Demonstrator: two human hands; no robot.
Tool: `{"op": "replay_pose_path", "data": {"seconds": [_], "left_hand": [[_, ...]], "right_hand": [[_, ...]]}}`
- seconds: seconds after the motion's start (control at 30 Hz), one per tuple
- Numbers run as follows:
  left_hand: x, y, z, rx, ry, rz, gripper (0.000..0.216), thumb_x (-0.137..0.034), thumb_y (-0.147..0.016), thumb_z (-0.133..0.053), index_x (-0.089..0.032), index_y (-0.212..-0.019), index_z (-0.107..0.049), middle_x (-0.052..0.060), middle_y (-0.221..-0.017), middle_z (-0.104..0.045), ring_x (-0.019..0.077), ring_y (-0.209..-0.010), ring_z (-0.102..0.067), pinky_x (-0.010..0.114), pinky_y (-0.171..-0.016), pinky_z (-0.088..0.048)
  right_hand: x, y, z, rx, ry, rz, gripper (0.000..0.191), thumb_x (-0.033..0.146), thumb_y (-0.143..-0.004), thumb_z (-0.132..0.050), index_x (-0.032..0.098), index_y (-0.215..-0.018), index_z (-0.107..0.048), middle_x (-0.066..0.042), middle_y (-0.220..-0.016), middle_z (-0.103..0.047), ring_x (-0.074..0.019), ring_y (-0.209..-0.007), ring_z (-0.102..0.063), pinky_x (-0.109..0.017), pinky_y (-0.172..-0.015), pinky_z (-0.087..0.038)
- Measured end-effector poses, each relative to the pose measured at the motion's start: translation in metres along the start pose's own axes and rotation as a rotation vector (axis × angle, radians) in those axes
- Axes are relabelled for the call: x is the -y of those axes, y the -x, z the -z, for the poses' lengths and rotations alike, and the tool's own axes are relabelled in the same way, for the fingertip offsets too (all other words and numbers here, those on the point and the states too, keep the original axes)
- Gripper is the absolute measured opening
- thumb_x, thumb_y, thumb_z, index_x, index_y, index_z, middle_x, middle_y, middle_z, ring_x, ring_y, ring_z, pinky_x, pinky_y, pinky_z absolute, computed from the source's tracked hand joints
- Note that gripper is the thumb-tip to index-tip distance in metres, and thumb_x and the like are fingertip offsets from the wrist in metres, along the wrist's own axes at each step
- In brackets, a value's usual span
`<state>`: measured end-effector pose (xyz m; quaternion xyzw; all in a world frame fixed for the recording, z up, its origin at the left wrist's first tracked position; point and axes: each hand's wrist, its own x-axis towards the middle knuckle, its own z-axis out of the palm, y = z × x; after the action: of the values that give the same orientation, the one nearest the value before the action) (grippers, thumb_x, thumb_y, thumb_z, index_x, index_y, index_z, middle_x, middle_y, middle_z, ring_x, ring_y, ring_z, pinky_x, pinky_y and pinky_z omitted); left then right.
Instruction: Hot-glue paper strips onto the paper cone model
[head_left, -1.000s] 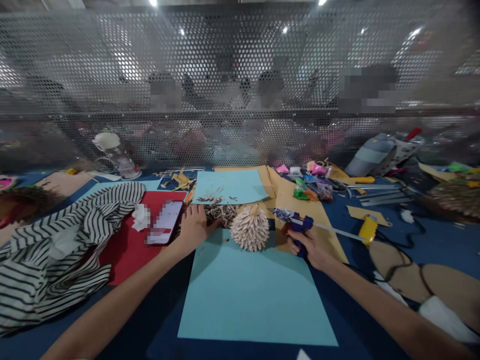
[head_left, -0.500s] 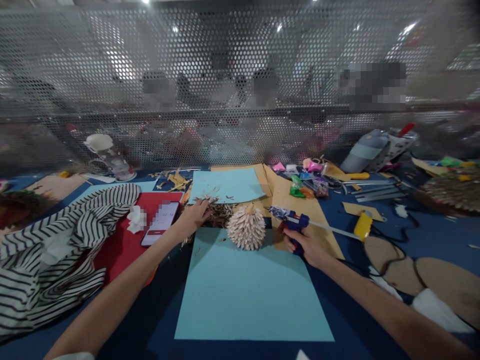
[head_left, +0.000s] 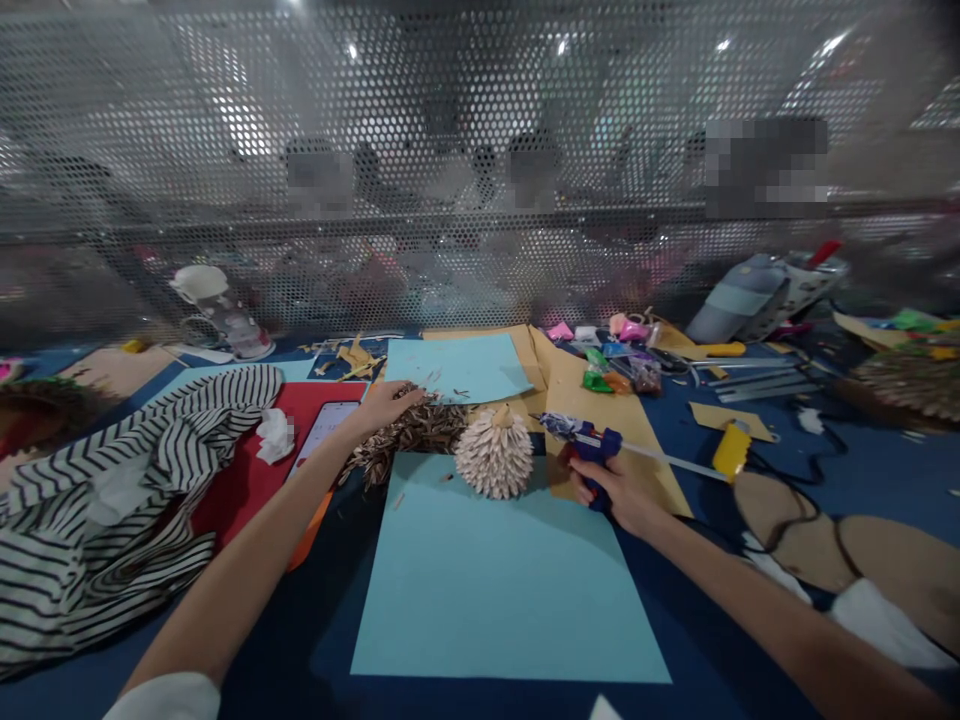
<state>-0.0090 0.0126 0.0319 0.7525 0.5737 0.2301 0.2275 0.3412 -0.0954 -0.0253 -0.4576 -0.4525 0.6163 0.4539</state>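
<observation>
My right hand (head_left: 611, 490) is wrapped round the handle of a blue hot glue gun (head_left: 596, 450). Its nozzle, wrapped in something silvery, points left, and a long glue stick (head_left: 679, 461) runs out of its back. Left of the nozzle a round ball covered in pale, overlapping scales (head_left: 495, 455) rests on a light blue sheet (head_left: 510, 590). At a heap of brown husk-like pieces (head_left: 424, 430), my left hand (head_left: 390, 405) reaches over the far left side with fingers stretched out. Whether a small piece lies under its fingertips is hidden.
A second blue sheet (head_left: 465, 365) lies behind the heap. To the left are a phone (head_left: 324, 425), red sheet (head_left: 240, 490) and striped cloth (head_left: 165, 450). Rightward are a yellow cutter (head_left: 731, 450), black cord and brown discs (head_left: 896, 560). A perforated metal screen (head_left: 450, 250) stands behind.
My left hand has shifted slightly left and away from me, uncovering more of the husk heap. My right hand, the glue gun and the scaled ball stay in place.
</observation>
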Motion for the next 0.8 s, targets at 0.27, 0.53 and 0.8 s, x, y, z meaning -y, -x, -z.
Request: {"op": "replay_pose_path", "data": {"seconds": [0.27, 0.53, 0.8], "left_hand": [[0.007, -0.002, 0.004, 0.018, 0.044, 0.035, 0.043, -0.055, -0.08, -0.045, -0.017, -0.061, -0.055, -0.002, -0.048, -0.041, 0.0133, -0.05, -0.043, 0.024, -0.048, -0.027], [0.003, 0.002, 0.011, 0.04, 0.067, 0.031, 0.043, -0.055, -0.08, -0.047, -0.016, -0.074, -0.065, 0.0, -0.052, -0.051, 0.0157, -0.052, -0.049, 0.025, -0.05, -0.033], [0.012, 0.0, 0.013, 0.071, 0.122, -0.009, 0.046, -0.056, -0.079, -0.048, -0.018, -0.094, -0.069, 0.007, -0.095, -0.071, 0.022, -0.084, -0.064, 0.027, -0.069, -0.048]], "right_hand": [[0.005, 0.002, -0.001, -0.008, -0.017, 0.006, 0.028, 0.041, -0.071, -0.068, 0.019, -0.077, -0.053, 0.007, -0.042, -0.046, -0.0094, -0.04, -0.04, -0.025, -0.044, -0.029], [0.003, 0.002, 0.001, -0.006, -0.001, -0.003, 0.025, 0.04, -0.073, -0.065, 0.019, -0.076, -0.052, 0.006, -0.044, -0.046, -0.01, -0.041, -0.041, -0.026, -0.045, -0.031], [0.008, 0.006, -0.001, -0.021, 0.007, 0.0, 0.026, 0.041, -0.072, -0.065, 0.018, -0.075, -0.054, 0.006, -0.043, -0.047, -0.01, -0.041, -0.042, -0.026, -0.045, -0.03]]}}
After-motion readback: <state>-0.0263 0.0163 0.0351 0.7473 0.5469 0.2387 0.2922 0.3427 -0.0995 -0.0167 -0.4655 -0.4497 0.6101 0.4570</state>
